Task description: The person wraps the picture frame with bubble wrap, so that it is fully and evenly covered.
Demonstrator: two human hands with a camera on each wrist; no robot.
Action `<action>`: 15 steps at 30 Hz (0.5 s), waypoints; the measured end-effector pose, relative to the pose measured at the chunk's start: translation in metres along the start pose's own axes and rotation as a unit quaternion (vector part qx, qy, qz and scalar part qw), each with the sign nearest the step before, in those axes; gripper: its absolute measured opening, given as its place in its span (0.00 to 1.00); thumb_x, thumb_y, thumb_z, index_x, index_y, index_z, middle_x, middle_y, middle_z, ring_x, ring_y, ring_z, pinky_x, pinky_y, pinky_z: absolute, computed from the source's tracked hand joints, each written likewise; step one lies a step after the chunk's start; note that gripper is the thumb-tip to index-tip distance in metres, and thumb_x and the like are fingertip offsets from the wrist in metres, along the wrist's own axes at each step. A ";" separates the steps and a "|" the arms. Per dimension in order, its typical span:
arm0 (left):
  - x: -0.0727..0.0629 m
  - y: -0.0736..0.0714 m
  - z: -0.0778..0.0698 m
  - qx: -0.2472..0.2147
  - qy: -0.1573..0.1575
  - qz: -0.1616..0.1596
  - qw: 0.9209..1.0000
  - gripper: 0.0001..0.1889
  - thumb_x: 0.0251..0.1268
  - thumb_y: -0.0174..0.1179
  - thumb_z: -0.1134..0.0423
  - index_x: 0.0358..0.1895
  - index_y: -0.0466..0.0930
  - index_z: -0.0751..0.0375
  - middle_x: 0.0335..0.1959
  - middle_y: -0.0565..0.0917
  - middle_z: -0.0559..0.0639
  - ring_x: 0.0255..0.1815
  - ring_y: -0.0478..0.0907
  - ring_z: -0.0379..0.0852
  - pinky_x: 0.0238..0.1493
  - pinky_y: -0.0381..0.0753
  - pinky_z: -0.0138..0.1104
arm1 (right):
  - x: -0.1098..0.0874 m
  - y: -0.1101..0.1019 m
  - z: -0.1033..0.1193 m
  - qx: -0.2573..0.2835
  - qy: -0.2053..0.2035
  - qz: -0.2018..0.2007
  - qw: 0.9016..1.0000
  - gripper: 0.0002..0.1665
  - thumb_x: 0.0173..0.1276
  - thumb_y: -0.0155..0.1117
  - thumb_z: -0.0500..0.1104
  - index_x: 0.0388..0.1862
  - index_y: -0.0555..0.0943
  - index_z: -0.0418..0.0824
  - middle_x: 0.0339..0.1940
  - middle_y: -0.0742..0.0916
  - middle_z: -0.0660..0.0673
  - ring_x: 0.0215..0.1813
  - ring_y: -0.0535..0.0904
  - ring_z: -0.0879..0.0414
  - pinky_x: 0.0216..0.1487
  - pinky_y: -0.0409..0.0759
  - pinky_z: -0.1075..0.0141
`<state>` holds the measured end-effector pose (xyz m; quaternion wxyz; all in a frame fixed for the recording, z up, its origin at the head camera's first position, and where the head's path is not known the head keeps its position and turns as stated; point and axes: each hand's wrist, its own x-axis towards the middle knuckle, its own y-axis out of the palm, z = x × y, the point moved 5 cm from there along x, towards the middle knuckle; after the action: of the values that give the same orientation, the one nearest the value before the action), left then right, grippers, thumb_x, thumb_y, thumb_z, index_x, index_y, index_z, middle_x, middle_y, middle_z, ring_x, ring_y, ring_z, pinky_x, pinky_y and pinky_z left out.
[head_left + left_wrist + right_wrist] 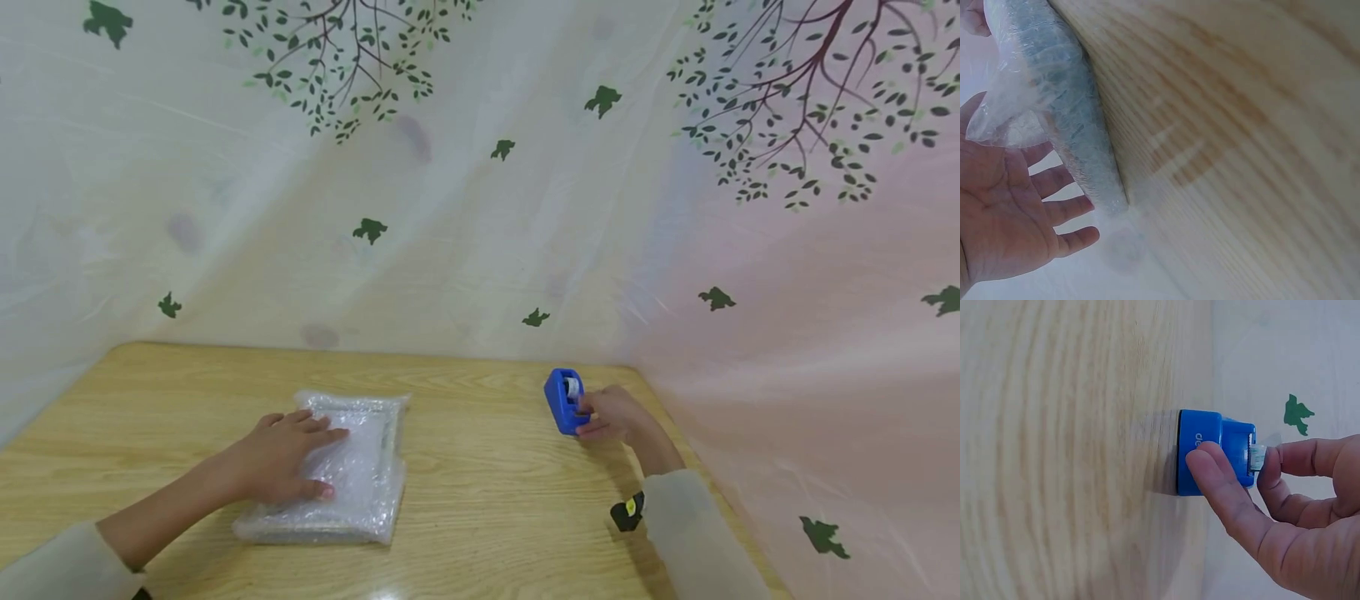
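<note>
A flat package in bubble wrap (367,467) lies on the table, left of the middle. My left hand (281,458) rests on it with fingers spread. In the left wrist view, the wrap's loose edge (1010,119) sticks out beside the palm. Toward the back right stands a blue tape dispenser (558,404) with a roll of tape (573,388) in it. At its cutter end, my right hand (617,414) pinches the short free end of the tape (1257,457) between finger and thumb. Another fingertip (1200,464) lies against the dispenser's front.
The wooden table (480,517) ends at a back edge just behind the dispenser. Around it hangs a pale curtain (450,275) printed with leaves and branches. A small black device (627,512) sits by the right sleeve cuff.
</note>
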<state>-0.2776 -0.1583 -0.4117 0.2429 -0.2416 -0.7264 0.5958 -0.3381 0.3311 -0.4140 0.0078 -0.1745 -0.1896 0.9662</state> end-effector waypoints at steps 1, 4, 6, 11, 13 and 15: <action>-0.001 0.000 -0.001 0.002 0.000 -0.001 1.000 0.44 0.56 0.67 0.32 0.70 0.76 0.57 0.67 0.75 0.71 0.69 0.67 0.76 0.61 0.64 0.73 | -0.001 0.000 -0.002 0.009 -0.002 -0.001 1.000 0.22 0.73 0.53 0.34 0.60 0.67 0.20 0.50 0.79 0.31 0.33 0.87 0.47 0.42 0.88 0.55; -0.002 0.002 -0.004 0.001 -0.002 0.001 1.000 0.43 0.57 0.66 0.32 0.70 0.76 0.57 0.67 0.75 0.71 0.69 0.67 0.76 0.61 0.64 0.73 | -0.002 0.002 -0.008 0.027 -0.007 -0.004 1.000 0.19 0.71 0.54 0.33 0.55 0.68 0.20 0.42 0.80 0.33 0.30 0.87 0.49 0.40 0.88 0.56; -0.003 0.003 -0.005 0.002 -0.002 0.002 1.000 0.44 0.57 0.66 0.31 0.70 0.75 0.57 0.67 0.75 0.71 0.69 0.67 0.76 0.61 0.64 0.73 | -0.004 0.002 -0.011 0.036 -0.010 -0.008 0.999 0.15 0.69 0.53 0.32 0.50 0.70 0.22 0.38 0.81 0.32 0.29 0.87 0.50 0.39 0.88 0.56; -0.007 0.005 -0.007 0.004 -0.005 0.006 1.000 0.45 0.57 0.64 0.29 0.70 0.75 0.56 0.67 0.75 0.71 0.69 0.66 0.77 0.61 0.63 0.73 | -0.006 0.000 -0.019 0.041 -0.020 -0.018 0.999 0.06 0.68 0.51 0.33 0.36 0.71 0.28 0.35 0.82 0.33 0.33 0.88 0.49 0.42 0.88 0.56; -0.008 0.006 -0.008 0.003 -0.007 0.006 1.000 0.45 0.57 0.64 0.29 0.71 0.75 0.56 0.68 0.75 0.71 0.69 0.66 0.77 0.61 0.63 0.73 | -0.007 -0.001 -0.021 0.037 -0.028 -0.016 0.999 0.07 0.68 0.51 0.33 0.30 0.71 0.29 0.34 0.82 0.36 0.35 0.88 0.49 0.44 0.88 0.56; -0.009 0.006 -0.010 0.003 -0.007 0.006 1.000 0.45 0.57 0.64 0.29 0.71 0.75 0.56 0.68 0.75 0.71 0.69 0.66 0.77 0.61 0.63 0.73 | -0.008 -0.002 -0.023 0.034 -0.037 -0.015 0.999 0.08 0.66 0.51 0.32 0.27 0.71 0.31 0.35 0.82 0.38 0.37 0.88 0.50 0.45 0.88 0.57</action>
<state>-0.2635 -0.1555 -0.4169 0.2347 -0.2411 -0.7250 0.6010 -0.3226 0.3403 -0.4302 0.0211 -0.1359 -0.1594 0.9776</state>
